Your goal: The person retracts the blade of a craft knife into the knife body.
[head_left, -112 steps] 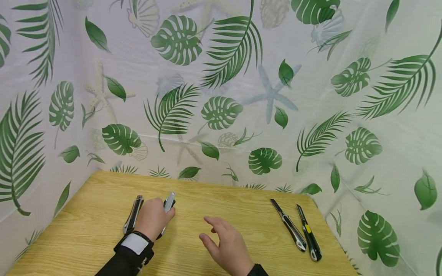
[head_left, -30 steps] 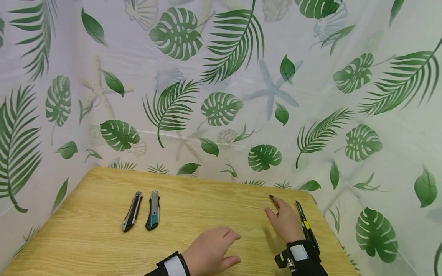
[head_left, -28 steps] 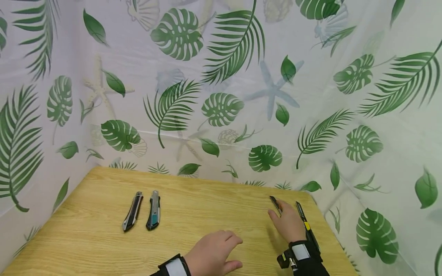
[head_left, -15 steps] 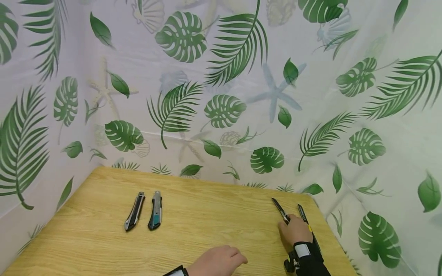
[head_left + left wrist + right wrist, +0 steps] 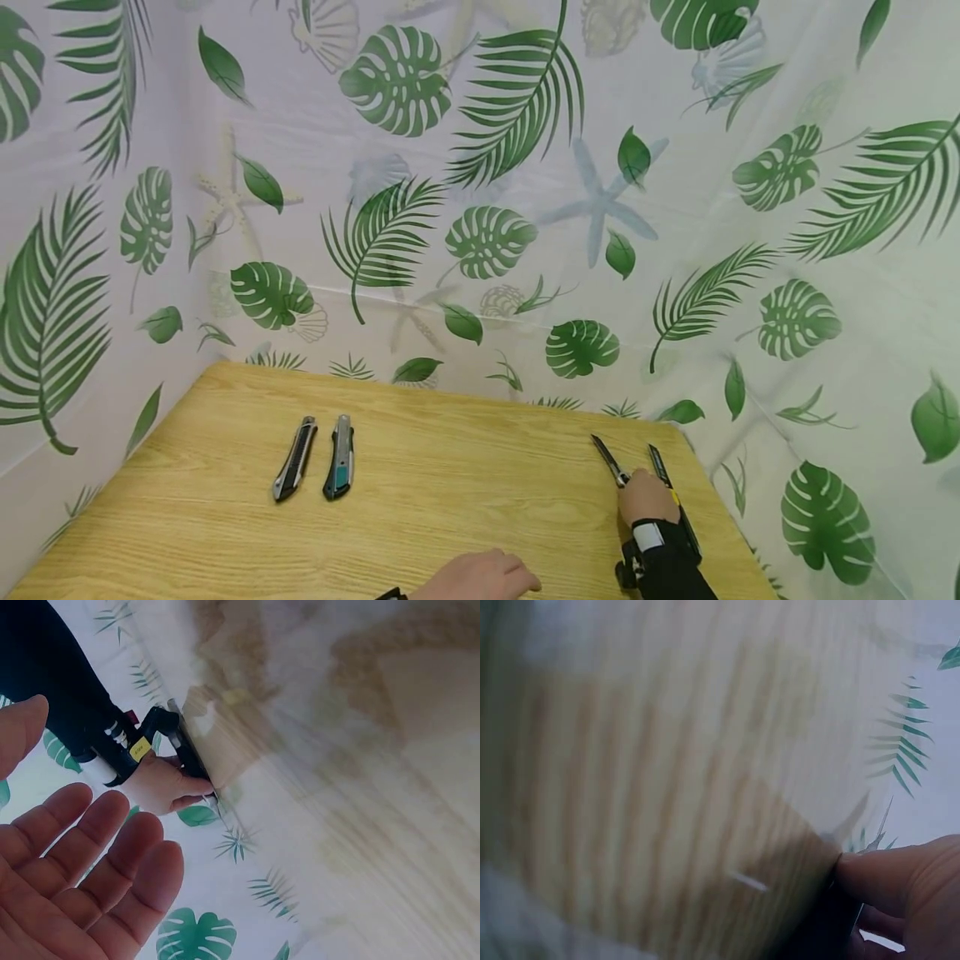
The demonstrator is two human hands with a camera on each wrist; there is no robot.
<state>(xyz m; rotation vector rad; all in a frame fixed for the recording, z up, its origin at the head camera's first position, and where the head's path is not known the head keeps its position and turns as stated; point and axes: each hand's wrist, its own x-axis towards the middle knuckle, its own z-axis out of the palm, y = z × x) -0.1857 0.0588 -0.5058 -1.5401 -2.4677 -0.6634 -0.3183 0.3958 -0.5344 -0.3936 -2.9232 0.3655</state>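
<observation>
Noted at the near edge: left hand, released, fingers loosely bent above a yellow tabletop with fine wood-like grain. Seen farther out, at right: right hand, in a black sleeve, grasping a slim knife against the tabletop, thumb and curled fingers around the handle. Visible of the knife: narrow dark blade, extended toward the far edge, and silvery collar. Located just beside: black knife with yellow insert, partly hidden. Located well to the left: grey-and-black cutter and teal-marked cutter, both thick-handled. Hung behind: smooth, faintly creased white sheet with green leaf print.
</observation>
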